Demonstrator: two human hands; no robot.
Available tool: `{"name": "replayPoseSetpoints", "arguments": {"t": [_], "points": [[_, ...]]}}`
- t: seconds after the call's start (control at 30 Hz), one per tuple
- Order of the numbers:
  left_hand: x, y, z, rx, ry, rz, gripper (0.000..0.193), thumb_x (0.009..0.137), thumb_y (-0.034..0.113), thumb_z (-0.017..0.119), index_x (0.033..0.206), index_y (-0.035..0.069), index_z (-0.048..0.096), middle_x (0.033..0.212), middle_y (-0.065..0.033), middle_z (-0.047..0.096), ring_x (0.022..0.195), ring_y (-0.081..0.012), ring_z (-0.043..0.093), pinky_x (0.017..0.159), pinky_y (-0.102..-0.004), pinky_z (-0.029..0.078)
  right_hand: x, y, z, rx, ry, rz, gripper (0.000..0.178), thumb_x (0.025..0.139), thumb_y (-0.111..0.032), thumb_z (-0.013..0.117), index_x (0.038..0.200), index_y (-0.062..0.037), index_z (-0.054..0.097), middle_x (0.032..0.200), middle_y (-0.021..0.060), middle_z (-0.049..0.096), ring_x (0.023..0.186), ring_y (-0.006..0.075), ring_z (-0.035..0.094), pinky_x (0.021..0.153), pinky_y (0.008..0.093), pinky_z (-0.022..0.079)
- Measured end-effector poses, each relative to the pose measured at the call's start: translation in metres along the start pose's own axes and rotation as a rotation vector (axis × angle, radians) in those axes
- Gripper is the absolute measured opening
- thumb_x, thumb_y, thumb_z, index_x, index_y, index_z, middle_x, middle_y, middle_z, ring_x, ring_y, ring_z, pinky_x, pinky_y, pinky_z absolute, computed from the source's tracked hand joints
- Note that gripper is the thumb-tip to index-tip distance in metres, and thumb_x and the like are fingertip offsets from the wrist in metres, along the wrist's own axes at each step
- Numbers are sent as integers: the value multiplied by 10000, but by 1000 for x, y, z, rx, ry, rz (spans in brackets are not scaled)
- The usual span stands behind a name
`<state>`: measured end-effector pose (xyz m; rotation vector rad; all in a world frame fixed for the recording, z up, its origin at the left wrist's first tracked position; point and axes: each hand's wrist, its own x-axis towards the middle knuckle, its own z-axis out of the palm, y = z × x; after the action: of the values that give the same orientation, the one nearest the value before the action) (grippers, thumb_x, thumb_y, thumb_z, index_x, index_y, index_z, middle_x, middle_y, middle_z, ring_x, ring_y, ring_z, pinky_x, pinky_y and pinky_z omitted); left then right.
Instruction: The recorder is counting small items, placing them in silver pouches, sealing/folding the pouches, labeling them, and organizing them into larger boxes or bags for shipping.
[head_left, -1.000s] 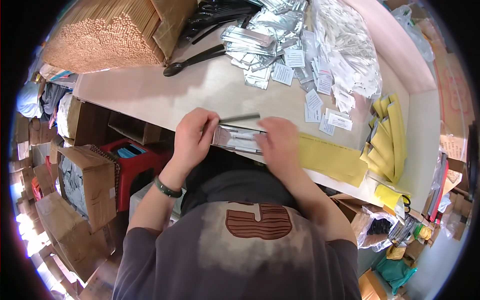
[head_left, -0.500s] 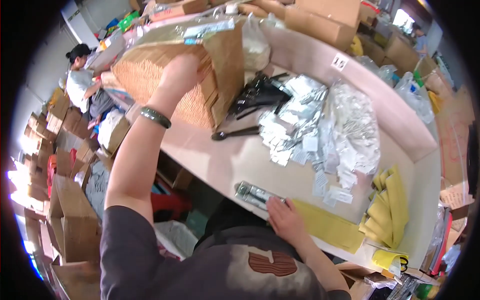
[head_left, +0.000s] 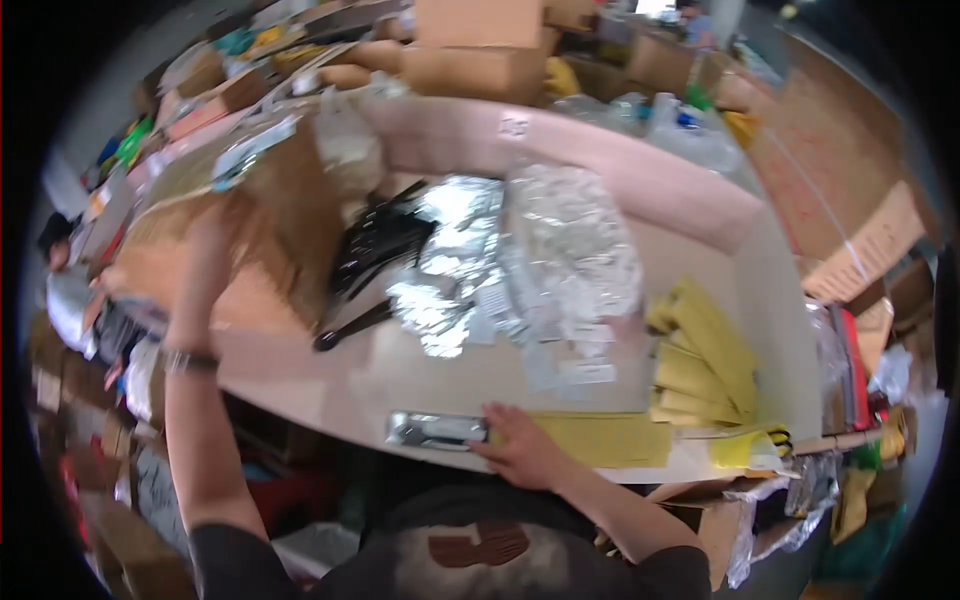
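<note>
My left hand (head_left: 222, 215) reaches into the open carton (head_left: 300, 215) on the left of the table, over a mass of closely stacked brown pieces (head_left: 265, 300). Blur and the carton hide its fingers. My right hand (head_left: 522, 448) lies flat at the front edge with its fingers apart. Those fingers touch the left end of a flat yellow strip (head_left: 600, 438). Just left of them is a silvery, shiny oblong item (head_left: 435, 430), whose kind I cannot make out.
Silver packets (head_left: 465, 215), black items (head_left: 375, 245) and a clear bag of white pieces (head_left: 580, 250) cover the middle. Folded yellow strips (head_left: 705, 365) lie at the right, near a yellow roll (head_left: 735, 450). A raised pinkish rim (head_left: 690, 195) bounds the back. Another person (head_left: 70, 295) is far left.
The view has swung to the right, so the table's things appear further left. My left hand remains at the carton; my right hand is still beside the silvery item.
</note>
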<state>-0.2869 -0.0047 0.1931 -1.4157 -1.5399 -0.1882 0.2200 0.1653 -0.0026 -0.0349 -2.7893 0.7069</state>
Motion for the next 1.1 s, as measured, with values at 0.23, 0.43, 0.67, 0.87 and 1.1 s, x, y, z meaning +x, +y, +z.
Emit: {"name": "replayPoseSetpoints", "arguments": {"t": [0.23, 0.43, 0.67, 0.87, 1.1], "points": [[-110, 174, -94, -1032, -307, -1510, 93, 958, 80, 555, 976, 21, 624, 803, 25, 543, 776, -60, 480, 677, -207, 398, -11, 14, 28, 146, 57, 49, 439, 834, -197, 674, 1264, -262, 614, 1424, 273, 396, 1323, 465, 372, 1103, 529, 314], [-82, 218, -72, -1168, -1026, -864, 73, 884, -53, 584, 934, -9, 613, 848, 3, 603, 832, -67, 562, 757, -228, 473, -2, 2, -29, -82, -62, 109, 412, 836, -142, 652, 1232, -253, 633, 1420, 273, 385, 1317, 448, 382, 1097, 497, 333], [-48, 316, -62, -1067, -817, -804, 170, 821, 82, 715, 939, -11, 635, 886, -117, 613, 773, -241, 611, 716, -312, 499, 25, -15, -10, -13, 22, 59, 454, 783, -135, 708, 1221, -117, 589, 1404, 265, 402, 1264, 436, 427, 1039, 456, 399], [-45, 348, -57, -1025, -730, -927, 272, 799, 134, 708, 1000, -10, 594, 963, -185, 612, 870, -349, 619, 768, -420, 503, 19, -25, -9, -67, 55, 189, 466, 713, -192, 771, 1053, 39, 551, 1346, 255, 469, 1245, 418, 449, 1027, 455, 408], [-19, 338, -85, -831, -648, -318, 696, 736, 267, 763, 1323, 37, 468, 1215, -148, 538, 1149, -353, 498, 939, -424, 439, 24, -14, -22, -106, 121, 168, 422, 675, -176, 746, 1044, -48, 587, 1209, 206, 540, 1112, 382, 530, 949, 467, 448]]}}
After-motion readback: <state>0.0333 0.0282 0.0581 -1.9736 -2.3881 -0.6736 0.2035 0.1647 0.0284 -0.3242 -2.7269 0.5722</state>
